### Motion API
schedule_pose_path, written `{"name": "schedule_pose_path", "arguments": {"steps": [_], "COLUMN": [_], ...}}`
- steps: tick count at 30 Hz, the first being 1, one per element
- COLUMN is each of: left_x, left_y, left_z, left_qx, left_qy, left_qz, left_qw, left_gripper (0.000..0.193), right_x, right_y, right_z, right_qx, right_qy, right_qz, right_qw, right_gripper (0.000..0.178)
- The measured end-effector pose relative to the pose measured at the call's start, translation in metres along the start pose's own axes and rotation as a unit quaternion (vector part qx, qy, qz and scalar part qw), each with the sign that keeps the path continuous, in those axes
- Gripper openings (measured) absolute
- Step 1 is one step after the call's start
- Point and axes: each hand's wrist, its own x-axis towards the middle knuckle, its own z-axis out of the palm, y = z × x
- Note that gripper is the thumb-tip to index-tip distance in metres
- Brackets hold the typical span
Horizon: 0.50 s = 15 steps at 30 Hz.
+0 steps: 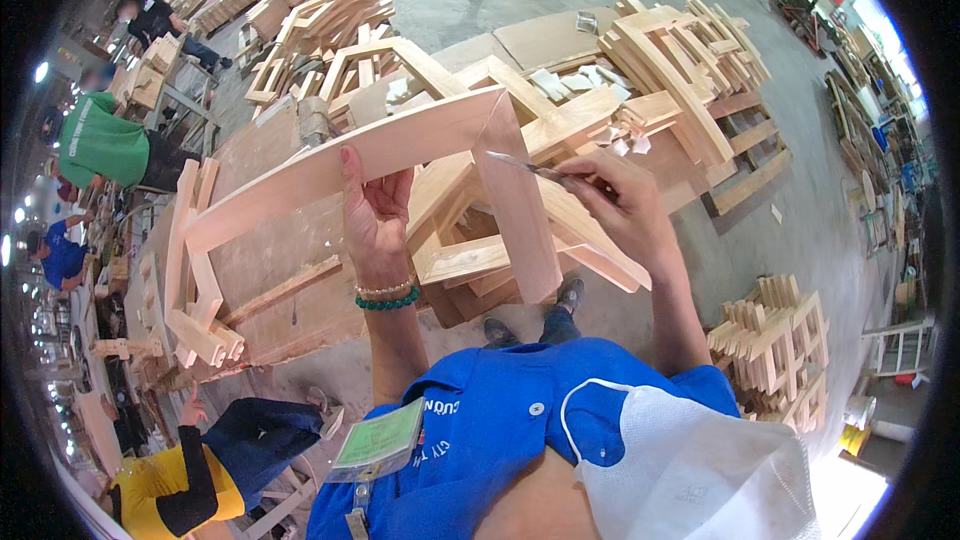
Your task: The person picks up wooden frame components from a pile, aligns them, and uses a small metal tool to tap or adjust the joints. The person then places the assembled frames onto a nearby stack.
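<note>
My left hand (375,205) grips the long side of a pale wooden frame (400,140), thumb on the face toward me and fingers behind. The frame is held up and slanted, with a mitred corner at its upper right. A shorter leg runs down from that corner. My right hand (625,202) pinches a slim metal knife-like tool (515,163). Its tip lies against the shorter leg, just below the corner joint; my fingers hide most of the handle.
Beyond my hands lie stacked wooden frames (590,125) and white scraps (568,82). A frame stack (770,340) stands at right, beside a pallet (750,155) farther up. Co-workers in green (100,140) and yellow (175,490) are at left. A white face mask (700,465) hangs below my hands.
</note>
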Motion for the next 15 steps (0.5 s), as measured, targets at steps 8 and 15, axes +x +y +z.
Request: {"name": "schedule_pose_path", "arguments": {"steps": [8,15], "left_x": [-0.005,-0.005], "left_y": [-0.012,-0.004], "left_z": [-0.013,0.006], "left_qx": [0.02,0.06], "left_qy": [0.015,-0.031], "left_qz": [-0.037,0.002], "left_qw": [0.999,0.998], "left_gripper": [0.038,0.053], "right_x": [0.025,0.019], "right_y": [0.012,0.045], "right_z": [-0.007,-0.039], "right_qx": [-0.127,-0.015], "right_qy": [0.084,0.21], "right_qz": [-0.029,0.064], "right_qw": [0.988,0.976], "right_gripper": [0.012,0.015]}}
